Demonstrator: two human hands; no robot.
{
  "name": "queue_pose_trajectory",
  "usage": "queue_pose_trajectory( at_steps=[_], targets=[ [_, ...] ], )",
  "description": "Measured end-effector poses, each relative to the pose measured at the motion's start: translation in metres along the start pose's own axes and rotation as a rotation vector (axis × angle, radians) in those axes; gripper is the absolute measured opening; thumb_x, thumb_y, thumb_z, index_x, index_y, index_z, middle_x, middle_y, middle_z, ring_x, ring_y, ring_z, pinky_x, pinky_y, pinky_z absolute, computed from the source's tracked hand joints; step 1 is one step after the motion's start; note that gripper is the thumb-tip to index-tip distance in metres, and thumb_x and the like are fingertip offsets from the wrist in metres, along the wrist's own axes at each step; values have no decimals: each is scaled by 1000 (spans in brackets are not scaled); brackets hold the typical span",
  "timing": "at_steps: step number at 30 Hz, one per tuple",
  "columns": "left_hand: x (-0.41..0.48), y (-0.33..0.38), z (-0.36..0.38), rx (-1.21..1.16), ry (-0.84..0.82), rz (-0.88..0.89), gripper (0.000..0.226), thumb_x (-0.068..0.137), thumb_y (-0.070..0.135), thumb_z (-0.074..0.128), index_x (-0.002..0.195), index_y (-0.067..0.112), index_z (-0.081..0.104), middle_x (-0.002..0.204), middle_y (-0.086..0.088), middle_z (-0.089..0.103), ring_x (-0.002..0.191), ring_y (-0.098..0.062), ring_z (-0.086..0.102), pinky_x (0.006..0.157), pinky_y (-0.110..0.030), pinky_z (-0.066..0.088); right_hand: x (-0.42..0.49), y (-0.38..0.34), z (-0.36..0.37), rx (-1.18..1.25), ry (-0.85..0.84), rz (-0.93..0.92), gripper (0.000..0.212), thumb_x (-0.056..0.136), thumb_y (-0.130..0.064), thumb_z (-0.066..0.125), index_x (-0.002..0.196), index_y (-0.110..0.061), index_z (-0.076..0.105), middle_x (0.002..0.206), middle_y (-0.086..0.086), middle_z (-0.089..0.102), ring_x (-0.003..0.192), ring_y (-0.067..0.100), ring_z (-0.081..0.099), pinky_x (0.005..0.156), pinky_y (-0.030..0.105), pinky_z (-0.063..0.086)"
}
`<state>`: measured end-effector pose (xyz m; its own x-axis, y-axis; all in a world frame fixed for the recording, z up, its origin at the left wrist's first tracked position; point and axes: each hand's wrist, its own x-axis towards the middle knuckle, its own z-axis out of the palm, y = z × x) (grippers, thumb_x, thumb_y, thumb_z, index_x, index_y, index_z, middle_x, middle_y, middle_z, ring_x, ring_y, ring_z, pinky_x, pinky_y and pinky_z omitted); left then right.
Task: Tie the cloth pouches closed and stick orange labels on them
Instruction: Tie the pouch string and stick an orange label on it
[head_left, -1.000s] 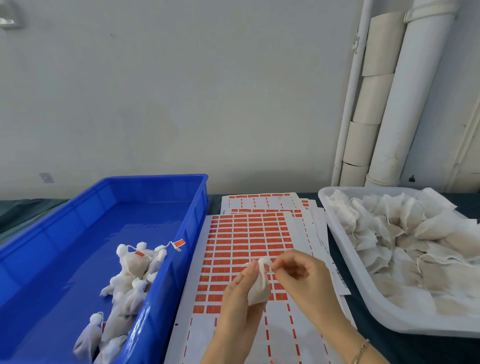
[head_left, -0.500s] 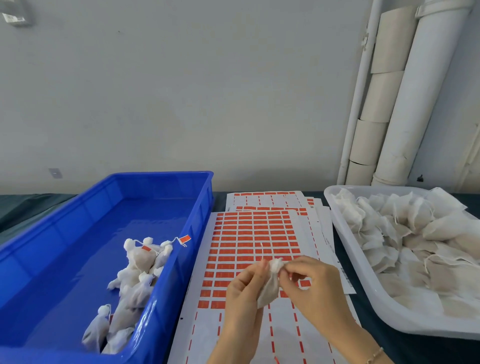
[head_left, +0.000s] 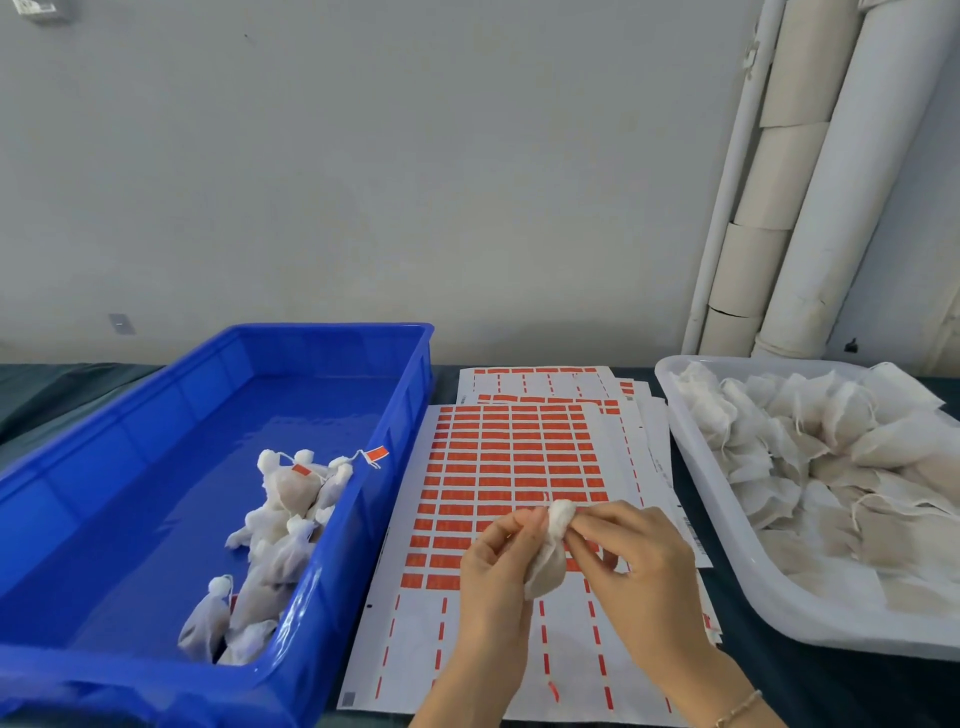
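A small white cloth pouch (head_left: 549, 556) hangs between my two hands above the label sheet (head_left: 514, 467). My left hand (head_left: 496, 577) pinches the pouch's gathered top from the left. From the right, my right hand (head_left: 636, 561) pinches the same top, thumb and fingers curled at the neck. The sheet carries rows of orange labels, with its lower rows peeled away. Several tied pouches (head_left: 280, 525) lie in the blue bin (head_left: 156, 415), one with an orange label (head_left: 376, 454) on a string over the rim.
A white tray (head_left: 727, 561) on the right is heaped with untied pouches (head_left: 831, 467). More label sheets (head_left: 545, 382) are stacked behind the top one. White pipes (head_left: 810, 197) run up the wall at the back right. A dark cloth covers the table.
Both hands have kept their hold on the pouch and worked its top between the fingers; the pouch now hangs more upright. My head has shifted slightly, so the scene sits a little differently.
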<state>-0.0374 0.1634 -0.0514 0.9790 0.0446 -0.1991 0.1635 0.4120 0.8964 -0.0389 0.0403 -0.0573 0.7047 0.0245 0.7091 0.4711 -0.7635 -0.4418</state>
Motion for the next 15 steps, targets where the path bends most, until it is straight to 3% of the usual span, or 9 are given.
queue_pose_trajectory(
  at_steps=[2,7,11,15],
  targets=[
    [-1,1,-1,19,0,-3,9,80,24,68,83,18,75,84,-3,73,88,-23,63,76,-30,50,0,2,0,16,-22,-21,26,69,-21,75,93,-13,77,85,-3,73,73,17,63,61,25,57],
    [-3,4,0,120,-14,7,19,86,21,65,72,26,77,79,3,73,87,-20,63,76,-29,49,1,7,2,-6,-38,-19,28,62,-14,84,89,-12,78,84,-2,73,73,18,65,64,16,51],
    [-3,4,0,174,13,29,12,87,22,65,81,20,75,82,0,72,92,-24,61,79,-33,49,3,4,2,-38,-65,6,25,61,-17,86,84,-15,75,81,-3,73,68,16,65,65,19,50],
    [-4,5,1,187,54,26,7,86,23,66,84,20,73,83,2,71,93,-24,62,84,-36,51,6,-1,-1,108,-129,134,17,76,-21,79,89,-22,69,87,-12,68,70,10,61,67,15,52]
  ],
)
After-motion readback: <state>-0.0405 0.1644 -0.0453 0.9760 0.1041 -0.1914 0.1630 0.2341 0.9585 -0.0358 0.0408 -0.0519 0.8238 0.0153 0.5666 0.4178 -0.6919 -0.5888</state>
